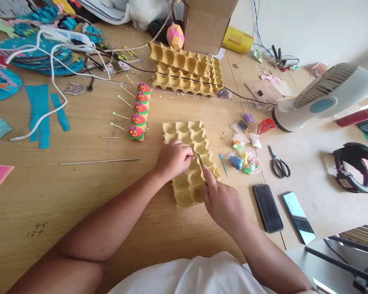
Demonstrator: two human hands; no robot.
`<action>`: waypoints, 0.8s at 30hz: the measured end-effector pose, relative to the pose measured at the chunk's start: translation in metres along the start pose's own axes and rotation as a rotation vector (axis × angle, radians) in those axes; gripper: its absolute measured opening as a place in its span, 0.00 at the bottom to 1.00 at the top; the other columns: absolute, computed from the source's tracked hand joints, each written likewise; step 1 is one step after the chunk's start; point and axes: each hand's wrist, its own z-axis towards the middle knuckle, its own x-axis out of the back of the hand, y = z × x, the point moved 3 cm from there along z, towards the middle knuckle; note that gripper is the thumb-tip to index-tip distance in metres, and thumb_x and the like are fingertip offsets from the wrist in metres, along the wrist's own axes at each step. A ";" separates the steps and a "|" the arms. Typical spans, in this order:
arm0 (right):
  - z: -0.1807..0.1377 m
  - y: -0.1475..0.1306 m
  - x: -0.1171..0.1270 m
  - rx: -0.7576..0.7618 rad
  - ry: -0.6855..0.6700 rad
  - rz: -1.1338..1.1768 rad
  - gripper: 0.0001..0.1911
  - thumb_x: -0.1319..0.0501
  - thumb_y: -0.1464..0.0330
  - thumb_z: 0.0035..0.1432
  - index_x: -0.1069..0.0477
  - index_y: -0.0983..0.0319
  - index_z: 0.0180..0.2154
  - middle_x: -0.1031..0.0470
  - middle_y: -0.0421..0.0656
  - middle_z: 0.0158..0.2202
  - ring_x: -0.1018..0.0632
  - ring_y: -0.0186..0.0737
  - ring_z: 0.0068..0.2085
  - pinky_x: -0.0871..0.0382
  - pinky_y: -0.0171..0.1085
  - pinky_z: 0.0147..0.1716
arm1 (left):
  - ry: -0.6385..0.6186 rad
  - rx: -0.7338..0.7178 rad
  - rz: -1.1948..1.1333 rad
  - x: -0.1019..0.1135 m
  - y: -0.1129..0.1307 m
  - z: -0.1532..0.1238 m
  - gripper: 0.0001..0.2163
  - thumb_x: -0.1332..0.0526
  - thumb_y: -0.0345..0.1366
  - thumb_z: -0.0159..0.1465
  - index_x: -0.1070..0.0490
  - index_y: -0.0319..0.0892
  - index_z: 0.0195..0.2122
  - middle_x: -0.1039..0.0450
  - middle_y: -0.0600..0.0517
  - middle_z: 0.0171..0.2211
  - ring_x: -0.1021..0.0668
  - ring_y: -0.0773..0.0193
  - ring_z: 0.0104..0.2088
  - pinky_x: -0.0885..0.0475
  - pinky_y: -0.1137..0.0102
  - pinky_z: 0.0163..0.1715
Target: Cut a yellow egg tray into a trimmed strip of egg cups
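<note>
A yellowish pulp egg tray (184, 179) lies on the wooden table, its rows of cups running away from me. My left hand (175, 157) rests on its middle, fingers curled closed over the cups and gripping it. My right hand (223, 200) is wrapped around a knife (200, 160), forefinger stretched along it. The thin metal blade points away from me and touches the tray just right of my left hand. Most of the knife's handle is hidden in my palm. Left of the tray stands a row of red-and-green painted egg-cup figures (140, 108) with smiling faces.
More egg trays (184, 79) are stacked at the back by a cardboard box (208, 24). To the right are bagged clay pieces (236, 162), scissors (279, 163), two phones (267, 208) and a white fan (322, 98). A thin stick (99, 161) lies left.
</note>
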 end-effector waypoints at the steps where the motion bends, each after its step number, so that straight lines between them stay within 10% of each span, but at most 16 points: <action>1: 0.002 -0.001 0.002 0.002 -0.015 -0.003 0.30 0.55 0.66 0.73 0.53 0.63 0.73 0.16 0.46 0.38 0.16 0.45 0.36 0.33 0.38 0.28 | -0.006 0.000 0.002 0.000 0.000 0.000 0.09 0.35 0.35 0.63 0.25 0.45 0.25 0.22 0.53 0.26 0.25 0.56 0.37 0.39 0.64 0.29; 24: 0.020 -0.002 0.013 -0.001 -0.054 -0.022 0.31 0.54 0.66 0.72 0.53 0.65 0.73 0.17 0.47 0.37 0.16 0.48 0.37 0.36 0.39 0.27 | -0.031 0.006 -0.007 0.000 -0.001 0.000 0.09 0.37 0.36 0.63 0.25 0.45 0.26 0.22 0.51 0.27 0.25 0.56 0.38 0.38 0.64 0.30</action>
